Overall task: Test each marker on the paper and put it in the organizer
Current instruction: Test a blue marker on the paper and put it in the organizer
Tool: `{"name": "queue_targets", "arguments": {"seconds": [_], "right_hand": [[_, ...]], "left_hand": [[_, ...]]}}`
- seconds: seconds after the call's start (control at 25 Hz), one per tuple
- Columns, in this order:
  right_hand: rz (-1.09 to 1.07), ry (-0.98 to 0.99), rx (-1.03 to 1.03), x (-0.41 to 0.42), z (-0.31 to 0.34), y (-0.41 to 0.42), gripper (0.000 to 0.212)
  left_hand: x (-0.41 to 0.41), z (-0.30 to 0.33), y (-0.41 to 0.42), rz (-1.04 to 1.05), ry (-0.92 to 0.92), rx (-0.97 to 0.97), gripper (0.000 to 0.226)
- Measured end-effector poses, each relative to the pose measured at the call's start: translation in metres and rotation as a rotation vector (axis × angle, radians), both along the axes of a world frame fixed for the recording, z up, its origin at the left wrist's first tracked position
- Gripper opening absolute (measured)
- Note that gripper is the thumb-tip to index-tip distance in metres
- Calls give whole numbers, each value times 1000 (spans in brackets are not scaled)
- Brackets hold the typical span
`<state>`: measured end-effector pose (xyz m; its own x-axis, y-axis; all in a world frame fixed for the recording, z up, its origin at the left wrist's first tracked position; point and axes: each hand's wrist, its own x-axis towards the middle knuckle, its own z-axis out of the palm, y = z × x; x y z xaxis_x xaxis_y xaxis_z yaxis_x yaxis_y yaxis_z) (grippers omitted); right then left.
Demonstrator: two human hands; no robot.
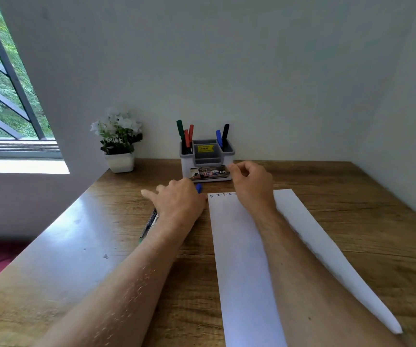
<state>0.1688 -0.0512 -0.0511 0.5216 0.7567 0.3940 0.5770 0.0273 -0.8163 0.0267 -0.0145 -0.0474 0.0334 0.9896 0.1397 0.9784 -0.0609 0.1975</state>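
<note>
Meanwhile, left hand (180, 200) (paper's (242, 246) edge), markers (151, 219)

Wooden desk (327, 186) in a white-walled corner; daylit barred window (4, 96) at left.

Both forearms stretched forward; left hand (179, 196) palm down, fingers spread; right hand (252, 182) raised, fingers loosely curled, holding nothing.

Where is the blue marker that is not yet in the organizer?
In the head view, the blue marker lies on the table just beyond the left hand, in front of the organizer and left of the paper.
</note>
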Motion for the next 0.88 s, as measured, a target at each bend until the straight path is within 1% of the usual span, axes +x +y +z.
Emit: {"name": "queue_targets", "arguments": {"seconds": [0.12,0.2,0.28,0.4,0.48,0.56,0.64,0.72,0.8,0.88], "right_hand": [[-8,-14,1,1,0,0,29],[-10,-18,-8,0,-1,1,30],[-10,-13,-7,0,-1,0,31],[-4,2,-7,0,-1,0,31],[6,23,-6,-1,0,-1,28],[45,51,18,-2,2,-2,26],[174,117,52,-4,4,-5,23],[314,181,82,-7,5,-8,23],[366,192,120,-8,6,-10,24],[364,223,155,-7,7,-10,24]], "left_hand": [[5,3,-3,-43,70,95,51],[7,5,-3,-66,74,167,44],[8,5,-3,-80,60,221,36],[7,6,-3,-74,-32,234,36],[6,7,-2,-79,-186,282,36],[5,15,-5,-158,-455,286,35],[7,28,-12,-270,-783,170,28],[11,41,-18,-327,-1043,90,23],[17,47,-18,-363,-1184,75,22],[22,50,-17,-399,-1255,60,21]]}}
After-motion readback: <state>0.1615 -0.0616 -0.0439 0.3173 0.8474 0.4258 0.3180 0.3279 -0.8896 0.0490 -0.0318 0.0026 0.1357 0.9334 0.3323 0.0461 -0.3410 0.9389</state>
